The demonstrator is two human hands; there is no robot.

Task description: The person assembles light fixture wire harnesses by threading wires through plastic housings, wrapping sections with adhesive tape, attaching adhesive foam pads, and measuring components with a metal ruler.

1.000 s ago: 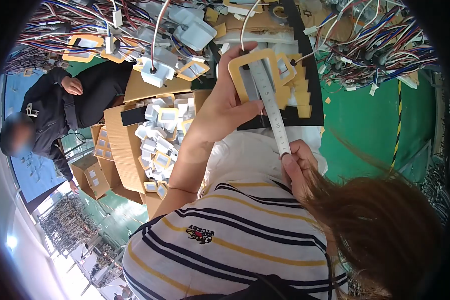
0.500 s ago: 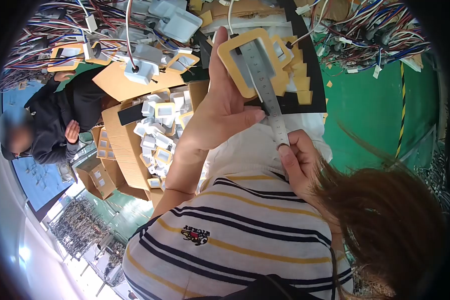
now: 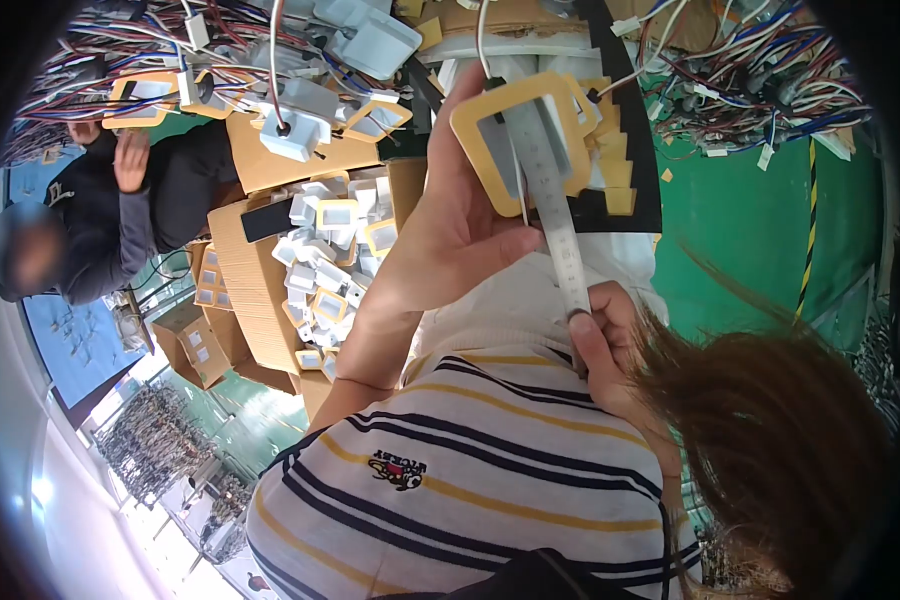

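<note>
In my left hand (image 3: 450, 240) is a pale plastic housing with a yellow-orange rim (image 3: 478, 158), its open side facing me. My fingers are behind it and the thumb lies along its near edge. A wire runs up from its far end. My right hand (image 3: 610, 335) pinches the near end of a steel ruler (image 3: 567, 255) between thumb and fingers. The ruler's far part reaches into the housing's opening. Beside the ruler, a thin white strip or wire lies inside the opening. Behind the housing, yellow foam pieces (image 3: 618, 175) rest on a black surface.
At left, a cardboard box (image 3: 250, 290) holds many similar housings. Wire bundles (image 3: 760, 90) lie at the upper right, and more wires with housings (image 3: 295, 130) at the upper left. A co-worker (image 3: 110, 220) sits at far left, near a blue table (image 3: 80, 340). Green floor (image 3: 730, 220) shows at right.
The housing, ruler and both hands have shifted slightly right and down in view. The ruler's markings now look fainter. The co-worker's hand has risen.
</note>
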